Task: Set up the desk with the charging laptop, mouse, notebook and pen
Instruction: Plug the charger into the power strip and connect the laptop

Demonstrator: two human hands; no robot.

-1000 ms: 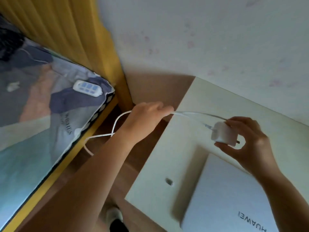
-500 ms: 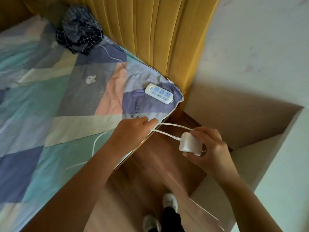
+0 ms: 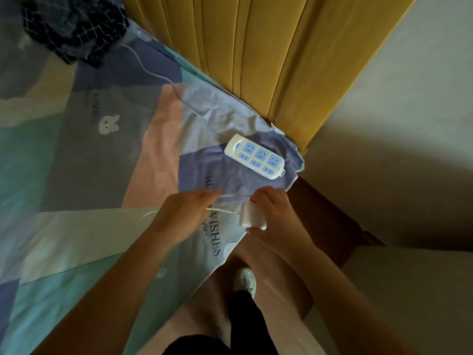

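Observation:
My right hand (image 3: 275,213) grips the white charger brick (image 3: 252,216) just above the bed's edge. Its thin white cable (image 3: 222,210) runs left into my left hand (image 3: 185,213), which pinches it. A white power strip (image 3: 254,156) with blue sockets lies on the bedsheet a short way beyond both hands, its own cord trailing up the bed. The laptop, mouse, notebook and pen are out of view.
A patchwork bedsheet (image 3: 89,162) covers the bed at left, with a dark checked cloth (image 3: 74,29) bundled at the top. A yellow padded headboard (image 3: 268,52) stands behind. Brown wooden floor (image 3: 330,216) and my shoe (image 3: 245,280) lie below; a pale wall (image 3: 409,124) is at right.
The view swung from the desk and laptop to the bed. Both hands carried the charger brick and cable leftward over the sheet, closer to the power strip.

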